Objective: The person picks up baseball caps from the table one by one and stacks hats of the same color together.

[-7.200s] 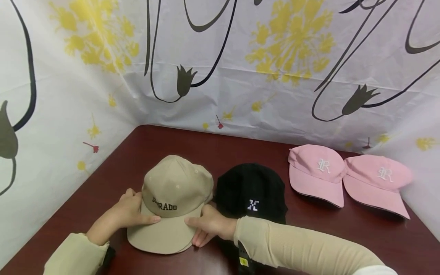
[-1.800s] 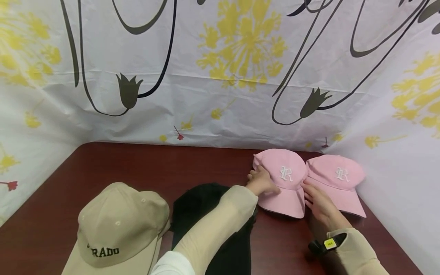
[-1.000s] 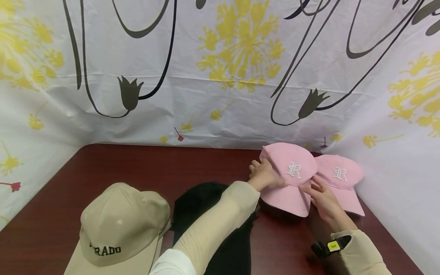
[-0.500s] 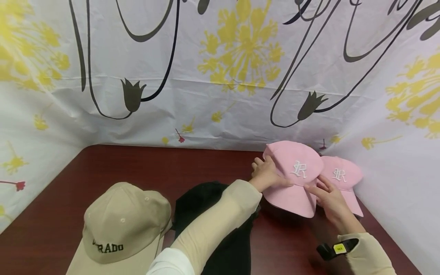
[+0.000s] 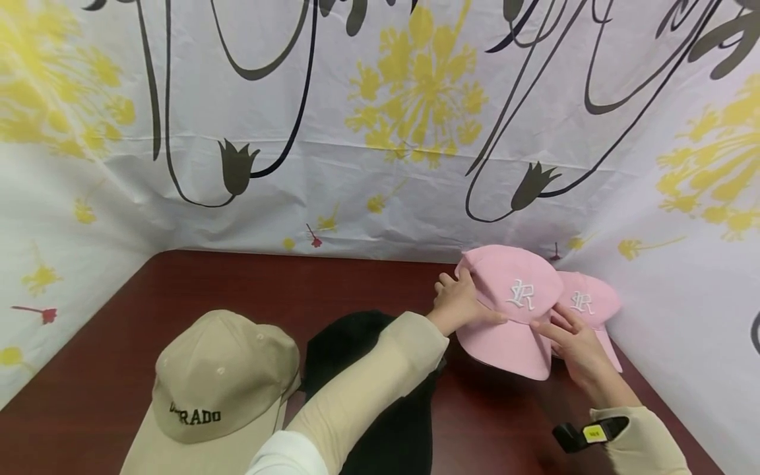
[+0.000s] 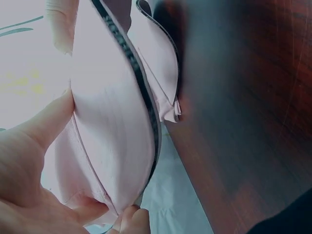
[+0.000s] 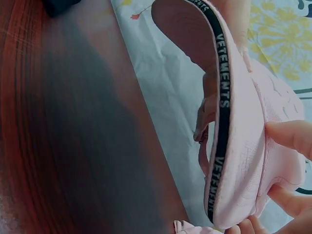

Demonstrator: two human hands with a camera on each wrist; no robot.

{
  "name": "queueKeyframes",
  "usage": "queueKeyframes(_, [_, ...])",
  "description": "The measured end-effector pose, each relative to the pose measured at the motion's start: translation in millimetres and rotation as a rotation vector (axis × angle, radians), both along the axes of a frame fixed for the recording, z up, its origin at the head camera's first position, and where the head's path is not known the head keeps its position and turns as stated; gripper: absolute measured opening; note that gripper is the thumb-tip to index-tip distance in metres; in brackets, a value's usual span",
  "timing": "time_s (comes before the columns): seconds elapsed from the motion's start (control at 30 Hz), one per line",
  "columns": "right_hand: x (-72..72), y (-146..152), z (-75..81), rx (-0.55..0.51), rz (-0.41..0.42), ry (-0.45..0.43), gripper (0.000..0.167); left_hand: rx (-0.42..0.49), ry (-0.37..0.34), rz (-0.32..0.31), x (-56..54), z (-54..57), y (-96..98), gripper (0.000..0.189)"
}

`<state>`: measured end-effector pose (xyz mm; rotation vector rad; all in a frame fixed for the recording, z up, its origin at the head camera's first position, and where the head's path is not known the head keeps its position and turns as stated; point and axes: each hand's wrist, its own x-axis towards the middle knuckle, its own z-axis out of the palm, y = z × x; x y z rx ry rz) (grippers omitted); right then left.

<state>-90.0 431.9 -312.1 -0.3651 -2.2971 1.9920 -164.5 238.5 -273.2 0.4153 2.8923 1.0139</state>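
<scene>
A pink cap [image 5: 505, 287] with a white letter emblem is held between both hands at the back right, its brim raised off the table. My left hand [image 5: 462, 305] grips its left side, thumb on the front near the brim. On the other side my right hand [image 5: 584, 353] pinches the brim's right edge. The right wrist view shows black tape with white lettering [image 7: 222, 97] along the brim's inner edge. Behind and right of it, partly hidden, is a second pink cap [image 5: 590, 297] with the same emblem.
A beige cap [image 5: 222, 369] with dark lettering lies front left on the dark red table [image 5: 237, 277]. Next to it is a black cap [image 5: 338, 343], largely covered by my left sleeve. Patterned white cloth [image 5: 356, 218] hangs along the back and sides.
Both hands have left the beige cap and taken hold of the left pink cap. That cap has risen and shifted right, overlapping the second one more. The view has turned right.
</scene>
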Motion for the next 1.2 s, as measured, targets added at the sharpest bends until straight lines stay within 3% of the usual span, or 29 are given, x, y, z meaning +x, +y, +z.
queueKeyframes(0.5, [30.5, 3.1, -1.5, 0.033, 0.071, 0.042, 0.082, -0.029, -0.001, -0.093, 25.9, 3.4, -16.4, 0.103])
queueKeyframes(1.0, [52.3, 1.0, -2.1, 0.091, 0.142, 0.079, 0.079, -0.116, 0.022, -0.073, 56.1, 5.2, -26.4, 0.109])
queueKeyframes(1.2, [64.5, -1.5, -7.8, 0.095, 0.143, 0.087, 0.071, -0.124, -0.030, -0.058, 67.7, 4.5, -28.4, 0.117])
